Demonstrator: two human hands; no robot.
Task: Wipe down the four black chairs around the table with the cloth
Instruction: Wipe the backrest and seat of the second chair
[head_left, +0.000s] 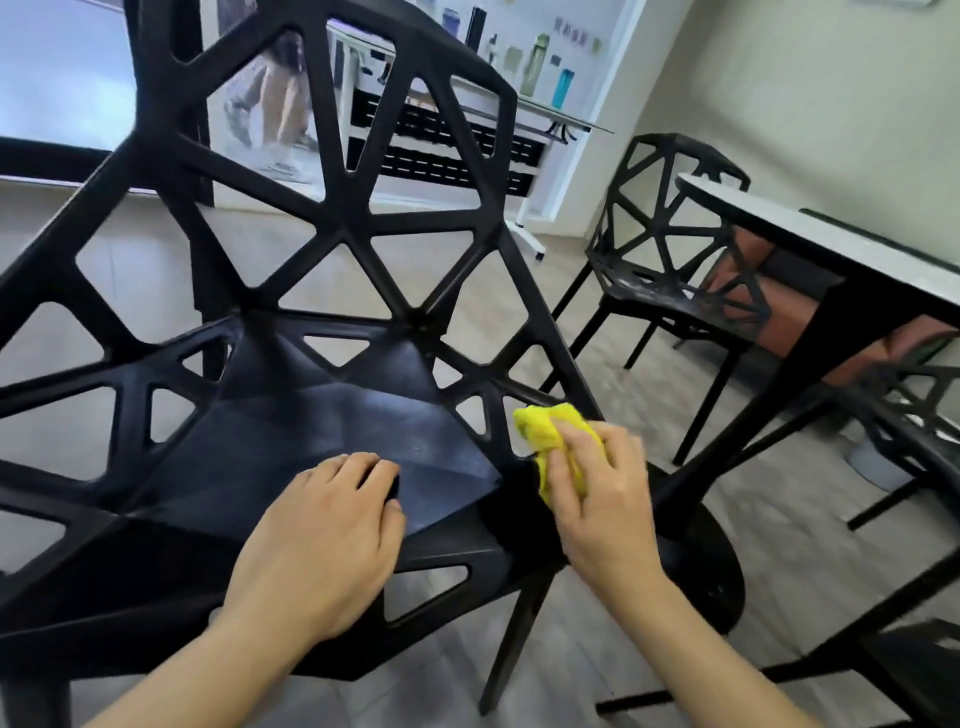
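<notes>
A black lattice chair (311, 218) fills the left and centre of the head view, its seat facing me. My left hand (322, 540) rests palm down on the seat's front edge, fingers curled over it. My right hand (602, 499) grips a crumpled yellow cloth (550, 431) and presses it on the seat's right front corner. A second black chair (670, 249) stands further back at the right, against the table (810, 228). Part of a third black chair (914, 415) shows under the table's near side at the right edge.
The white-topped table has black legs, and a round black base (711, 561) sits on the grey wood floor behind my right wrist. A white shelf unit (519, 114) with bottles stands at the back. A person's legs (280, 104) show beyond a glass wall.
</notes>
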